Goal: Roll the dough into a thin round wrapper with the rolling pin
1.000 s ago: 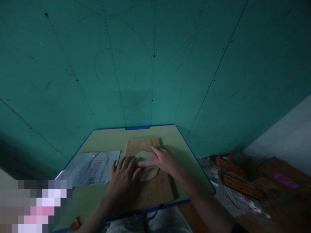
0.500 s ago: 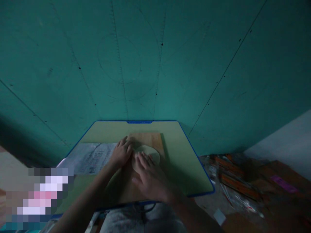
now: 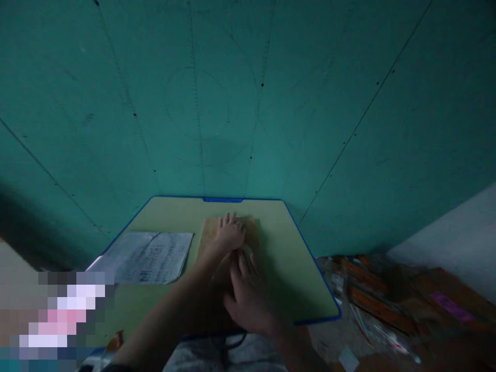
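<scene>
Fingers (image 3: 227, 219) of your left hand (image 3: 231, 235) are extended and slightly spread, tips pointing to 12 o'clock, over the far end of the wooden board (image 3: 210, 228). Your right hand (image 3: 249, 293) sits at 5 o'clock from it, closer to your body, back of the hand uppermost. Its fingers point to 12 o'clock with narrow gaps between them; its thumb stands well apart, toward 10 o'clock. The two hands are close together, the right fingertips just beside the heel of your left hand; whether they touch cannot be determined. Whether anything is gripped beneath either palm cannot be told from this view.

A pale flat piece (image 3: 247, 249) lies on the board, between your hands and largely covered by them; only a small part shows beyond the right fingertips, so its outline is not verifiable.

The board rests on a pale green table (image 3: 279, 232) with a blue rim. With the board as dial centre, you have a printed paper (image 3: 155, 256) at 9 o'clock, apart from it, its text illegible. A small orange-brown object (image 3: 117, 340), unidentified, is at 8 o'clock, near your left forearm (image 3: 174, 307). Your legs (image 3: 189, 356) are at 6 o'clock, a green wall (image 3: 310, 129) at 12, and jumbled clutter (image 3: 368, 281) on the floor at 3. Lighting is dim.
</scene>
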`<state>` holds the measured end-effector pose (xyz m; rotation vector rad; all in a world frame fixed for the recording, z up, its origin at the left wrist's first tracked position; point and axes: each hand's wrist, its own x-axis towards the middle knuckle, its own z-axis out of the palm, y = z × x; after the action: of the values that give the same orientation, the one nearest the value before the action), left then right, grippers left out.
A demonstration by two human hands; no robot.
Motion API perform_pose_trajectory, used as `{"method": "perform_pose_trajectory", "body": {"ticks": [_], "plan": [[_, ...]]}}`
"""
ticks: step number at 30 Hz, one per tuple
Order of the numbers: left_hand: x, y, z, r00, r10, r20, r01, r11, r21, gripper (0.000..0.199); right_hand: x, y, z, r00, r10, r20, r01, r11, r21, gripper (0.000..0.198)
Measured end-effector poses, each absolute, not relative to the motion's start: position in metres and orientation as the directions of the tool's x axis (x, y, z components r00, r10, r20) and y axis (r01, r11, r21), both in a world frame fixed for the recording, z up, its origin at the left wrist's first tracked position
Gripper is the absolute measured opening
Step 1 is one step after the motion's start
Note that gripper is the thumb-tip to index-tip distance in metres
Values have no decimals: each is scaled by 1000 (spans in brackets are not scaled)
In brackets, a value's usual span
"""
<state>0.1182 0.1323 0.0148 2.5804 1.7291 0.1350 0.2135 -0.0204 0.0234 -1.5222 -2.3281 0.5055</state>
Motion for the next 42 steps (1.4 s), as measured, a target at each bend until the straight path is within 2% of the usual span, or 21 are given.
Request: {"method": "perform_pose_trajectory", "body": {"ticks": [4,6,9,12,15,17,22,27,30,32,35,36,39,42], "plan": [[63,125,14,413,911,-19,911,-412,23,48,176,-27,36,-565,809,158,686,568,-455,54],[53,124,19,432,901,-29,902,-433,5,49,172,-25,37,-582,791,189,666,597,-447,48],[79,123,24,495,868,-27,869,-495,14,46,190,-28,27,-529,823,208,687,559,-463,61],[138,121,24,550,835,-17,833,-548,73,43,223,-37,11,-485,848,213,725,526,-444,67],[188,116,22,550,835,7,826,-545,141,59,243,-47,3,-454,857,244,761,515,-394,72],[197,114,20,557,830,19,817,-552,167,63,240,-50,2,-445,856,264,771,516,-374,76],[134,119,17,531,847,24,841,-530,112,47,193,-35,12,-553,797,245,702,603,-380,73],[80,124,30,465,885,30,885,-465,5,45,163,-17,31,-640,726,252,617,681,-394,64],[104,109,27,429,902,51,903,-430,3,52,179,-30,31,-615,757,219,619,636,-460,71],[138,94,22,414,909,54,909,-415,26,61,205,-48,27,-560,813,160,641,547,-539,69],[186,74,17,484,874,40,872,-485,69,71,256,-75,24,-422,907,8,670,318,-671,41],[195,70,17,515,856,40,853,-516,80,72,273,-80,24,-379,925,2,666,274,-694,34],[185,69,21,553,831,51,827,-556,82,64,310,-82,27,-242,964,108,649,244,-721,31],[134,82,29,515,854,75,853,-519,51,54,323,-71,30,-206,959,195,610,282,-741,32]]}}
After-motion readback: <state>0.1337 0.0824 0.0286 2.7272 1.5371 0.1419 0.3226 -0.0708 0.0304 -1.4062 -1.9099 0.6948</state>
